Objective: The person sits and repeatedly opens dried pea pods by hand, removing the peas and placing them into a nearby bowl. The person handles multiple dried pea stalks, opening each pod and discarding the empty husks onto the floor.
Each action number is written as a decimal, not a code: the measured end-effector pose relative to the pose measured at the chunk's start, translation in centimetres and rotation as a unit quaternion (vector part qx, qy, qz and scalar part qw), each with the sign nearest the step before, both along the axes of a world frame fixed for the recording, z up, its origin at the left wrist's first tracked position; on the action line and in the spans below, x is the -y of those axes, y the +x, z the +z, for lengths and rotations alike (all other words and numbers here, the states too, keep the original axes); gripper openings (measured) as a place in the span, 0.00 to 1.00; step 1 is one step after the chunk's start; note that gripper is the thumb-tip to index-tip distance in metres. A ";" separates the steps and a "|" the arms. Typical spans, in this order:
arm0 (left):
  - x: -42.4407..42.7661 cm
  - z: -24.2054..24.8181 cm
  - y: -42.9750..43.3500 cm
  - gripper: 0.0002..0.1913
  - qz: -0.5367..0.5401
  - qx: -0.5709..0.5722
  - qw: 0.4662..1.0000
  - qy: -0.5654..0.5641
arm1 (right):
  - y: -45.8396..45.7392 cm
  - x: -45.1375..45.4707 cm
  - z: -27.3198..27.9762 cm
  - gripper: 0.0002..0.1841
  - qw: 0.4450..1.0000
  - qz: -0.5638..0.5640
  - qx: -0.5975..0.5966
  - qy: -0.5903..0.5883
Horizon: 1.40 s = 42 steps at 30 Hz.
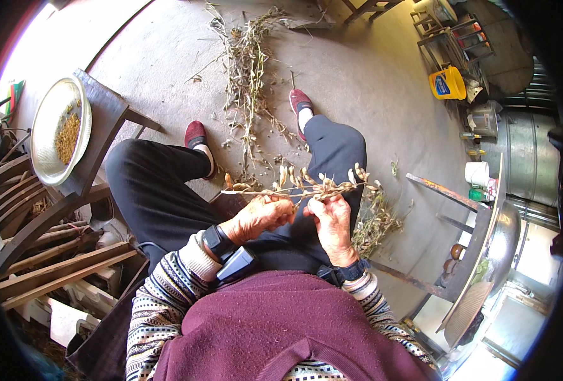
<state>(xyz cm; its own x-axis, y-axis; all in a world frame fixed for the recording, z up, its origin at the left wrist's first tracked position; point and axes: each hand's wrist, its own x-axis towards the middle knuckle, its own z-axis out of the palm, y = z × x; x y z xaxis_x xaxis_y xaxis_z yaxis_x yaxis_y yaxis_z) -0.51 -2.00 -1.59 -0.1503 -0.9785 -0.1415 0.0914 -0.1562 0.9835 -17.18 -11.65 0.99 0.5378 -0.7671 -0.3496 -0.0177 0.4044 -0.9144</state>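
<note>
A dried bean stalk (293, 192) with tan pods lies crosswise above my lap. My left hand (265, 214) is closed around its stem, the cut end sticking out to the left. My right hand (331, 221) pinches among the pods with thumb and fingertips, a little right of the left hand. Pods (329, 183) cluster above the right fingers and toward the stalk's right tip. Exactly what sits between the right fingertips is hidden. Beyond my feet, a heap of dry bean stalks (246, 71) covers part of the concrete floor.
A mesh basin (38, 138) holding yellowish beans stands on a wooden bench (101, 102) at left. More dry stalks (376, 224) lie beside my right leg. Wood planks (67, 271) are piled at lower left. A yellow bucket (453, 83) and a wooden stool (472, 252) are at right.
</note>
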 end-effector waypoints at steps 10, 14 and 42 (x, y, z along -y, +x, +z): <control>0.1 0.9 0.2 0.04 0.060 -0.201 0.964 0.163 | -0.1 0.3 0.7 0.05 0.999 0.003 -0.033 -0.019; 0.3 0.6 -0.5 0.06 0.087 -0.335 0.913 0.215 | -0.3 0.4 1.7 0.07 0.998 0.050 -0.030 -0.005; 1.0 -2.3 -2.0 0.14 0.133 -0.337 0.931 0.050 | 2.3 1.0 0.7 0.10 0.980 0.096 -0.044 0.168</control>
